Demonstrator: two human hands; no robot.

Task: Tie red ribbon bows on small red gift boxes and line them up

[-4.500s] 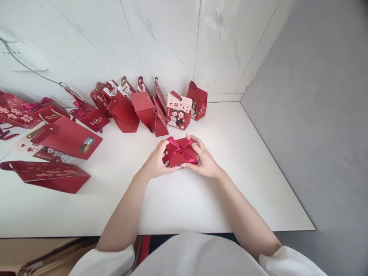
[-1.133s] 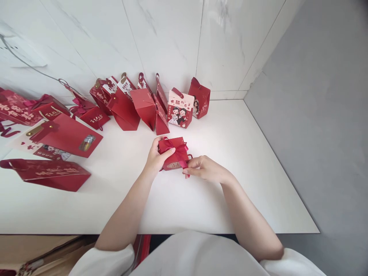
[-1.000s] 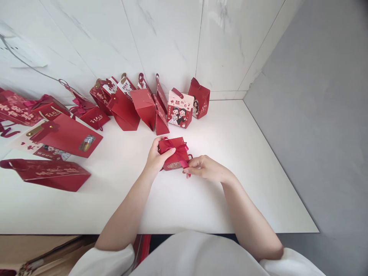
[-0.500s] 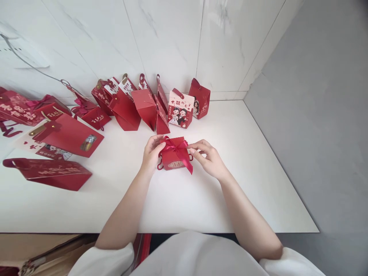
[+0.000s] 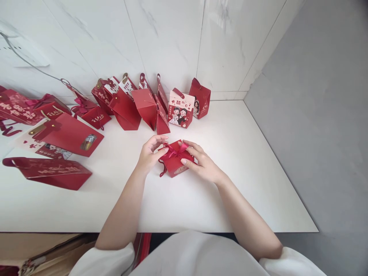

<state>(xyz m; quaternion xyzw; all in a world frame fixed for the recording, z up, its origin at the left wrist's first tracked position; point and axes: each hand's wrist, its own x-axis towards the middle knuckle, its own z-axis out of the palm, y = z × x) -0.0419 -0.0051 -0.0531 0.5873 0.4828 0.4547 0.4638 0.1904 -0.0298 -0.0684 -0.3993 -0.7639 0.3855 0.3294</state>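
A small red gift box (image 5: 174,168) with a gold print on its front face sits on the white table, turned at an angle. On its top lies a tied pink-red ribbon bow (image 5: 174,152). My left hand (image 5: 150,151) is at the box's left back corner, its thumb touching the bow's left loop and its fingers stretched apart from the thumb. My right hand (image 5: 201,159) wraps the right side, thumb on the front face and fingers over the ribbon's right end; it hides that side. A dark red cord loop (image 5: 162,170) hangs at the left.
Red and white gift boxes, such as one with a cartoon couple (image 5: 180,111), line the tiled wall behind. More red boxes (image 5: 69,134) stand at left. A grey wall (image 5: 316,115) bounds the right side. Below the table's front edge at left is brown cardboard (image 5: 43,245).
The gift box has turned so that its front faces more to the right. My right hand has moved left onto it. My left fingers have lifted apart from its back edge.
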